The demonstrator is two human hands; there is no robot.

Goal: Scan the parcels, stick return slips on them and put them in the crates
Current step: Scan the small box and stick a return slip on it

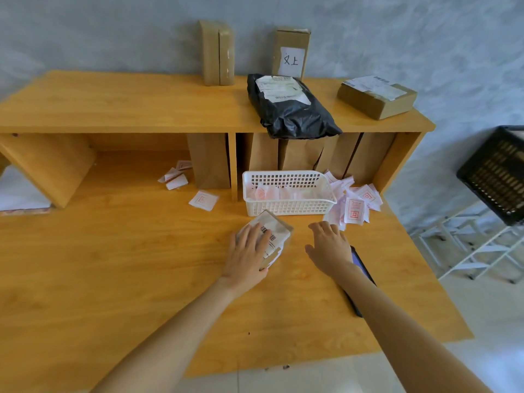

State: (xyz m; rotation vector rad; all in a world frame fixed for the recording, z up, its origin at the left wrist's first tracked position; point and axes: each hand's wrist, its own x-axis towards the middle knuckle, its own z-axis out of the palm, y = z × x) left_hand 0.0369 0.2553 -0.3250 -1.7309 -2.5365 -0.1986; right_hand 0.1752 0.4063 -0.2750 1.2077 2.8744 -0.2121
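Small parcel (269, 239) on desk (113, 265), frame centre, under left hand (249, 251), fingers flat on label. Right hand (330, 245) fingers apart, empty, nr slips (354, 211). Risk: parcel skids w/ light press; slip sticks crooked, covers barcode.

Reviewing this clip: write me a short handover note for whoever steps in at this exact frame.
Left hand: flat on the small labelled parcel on the desk, holding it steady.
Right hand: open, empty, reaching toward the loose return slips beside the white basket; a dark phone-like device lies under the forearm.
Waiting on the top shelf: black poly mailer, flat cardboard box, two upright boxes.
Black crate stands at right.
Left: stick a slip on this parcel, crate it, then the rest. Whether it is scanned cannot be told.
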